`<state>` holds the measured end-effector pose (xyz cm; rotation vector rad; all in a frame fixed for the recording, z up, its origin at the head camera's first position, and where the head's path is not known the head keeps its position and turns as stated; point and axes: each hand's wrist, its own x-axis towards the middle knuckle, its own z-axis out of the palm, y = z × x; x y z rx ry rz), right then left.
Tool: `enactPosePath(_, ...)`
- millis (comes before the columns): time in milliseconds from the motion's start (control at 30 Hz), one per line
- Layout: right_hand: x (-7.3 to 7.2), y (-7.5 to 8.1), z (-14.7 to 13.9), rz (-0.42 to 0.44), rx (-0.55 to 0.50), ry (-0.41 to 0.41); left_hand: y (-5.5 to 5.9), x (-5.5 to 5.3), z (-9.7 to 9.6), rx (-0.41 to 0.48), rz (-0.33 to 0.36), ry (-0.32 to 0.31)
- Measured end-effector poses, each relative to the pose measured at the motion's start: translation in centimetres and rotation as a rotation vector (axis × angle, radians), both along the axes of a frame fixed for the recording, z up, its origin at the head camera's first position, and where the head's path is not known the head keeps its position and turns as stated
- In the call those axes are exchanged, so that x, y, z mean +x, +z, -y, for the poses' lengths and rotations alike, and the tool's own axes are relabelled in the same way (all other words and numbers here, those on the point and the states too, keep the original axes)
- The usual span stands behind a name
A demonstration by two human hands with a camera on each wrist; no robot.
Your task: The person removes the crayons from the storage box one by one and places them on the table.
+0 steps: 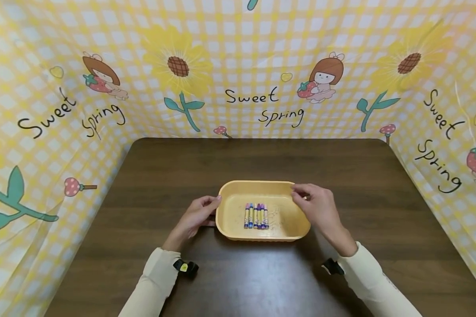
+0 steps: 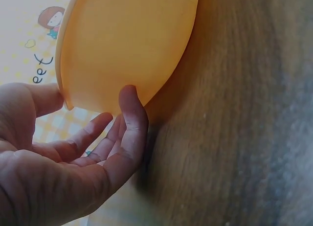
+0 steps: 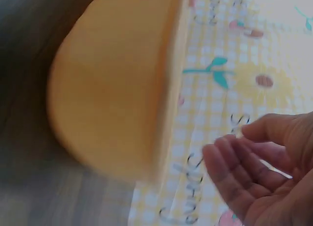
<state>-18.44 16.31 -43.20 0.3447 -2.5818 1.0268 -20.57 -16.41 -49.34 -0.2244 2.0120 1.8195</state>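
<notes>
A shallow yellow plastic tray (image 1: 277, 200) with rounded corners rests on the dark table. Inside it, left of the middle, several crayons (image 1: 256, 215) lie side by side in a row. My left hand (image 1: 196, 215) holds the tray's left end, thumb at the rim and fingers bent against the outer wall, as the left wrist view shows. Above the right end hovers my right hand (image 1: 319, 204), fingers loosely bent. In the right wrist view, this hand (image 3: 266, 169) is apart from the blurred tray (image 3: 112, 89), and nothing shows between its fingers.
The dark wooden table (image 1: 174, 163) reaches beyond the tray on every side. A yellow-and-white checked cloth (image 1: 246, 70) with flowers and lettering hangs along the back and both sides. Each cream sleeve has a black strap (image 1: 186, 267) at its wrist.
</notes>
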Motion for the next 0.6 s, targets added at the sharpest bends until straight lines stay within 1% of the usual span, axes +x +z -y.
enactPosePath(67, -0.3, 0.2, 1.3, 0.054, 0.051, 0.041, 0.2, -0.1, 0.1, -0.001, -0.007, 0.004)
enactPosePath(133, -0.7, 0.1, 2.5, 0.125, 0.093, 0.081, 0.1, -0.2, 0.2, 0.0, -0.015, 0.004)
enactPosePath(200, -1.2, -0.4, 3.4, 0.19, 0.125, 0.115, 0.1, -0.2, 0.2, 0.002, -0.021, 0.004)
enactPosePath(267, -1.8, -1.1, 4.2, 0.229, 0.159, 0.129, 0.0, -0.1, 0.2, 0.004, -0.024, 0.006)
enactPosePath(367, -2.5, -2.2, 5.0, 0.284, 0.195, 0.121, -0.1, 0.0, 0.1, 0.014, -0.027, 0.011)
enactPosePath(433, -2.8, -2.9, 5.4, 0.316, 0.206, 0.1, -0.2, 0.1, 0.0, 0.023, -0.034, 0.012)
enactPosePath(533, -2.8, -3.6, 5.8, 0.379, 0.199, 0.076, -0.3, 0.2, 0.0, 0.034, -0.036, 0.014)
enactPosePath(600, -2.8, -3.9, 6.0, 0.405, 0.191, 0.065, -0.4, 0.4, 0.1, 0.037, -0.039, 0.014)
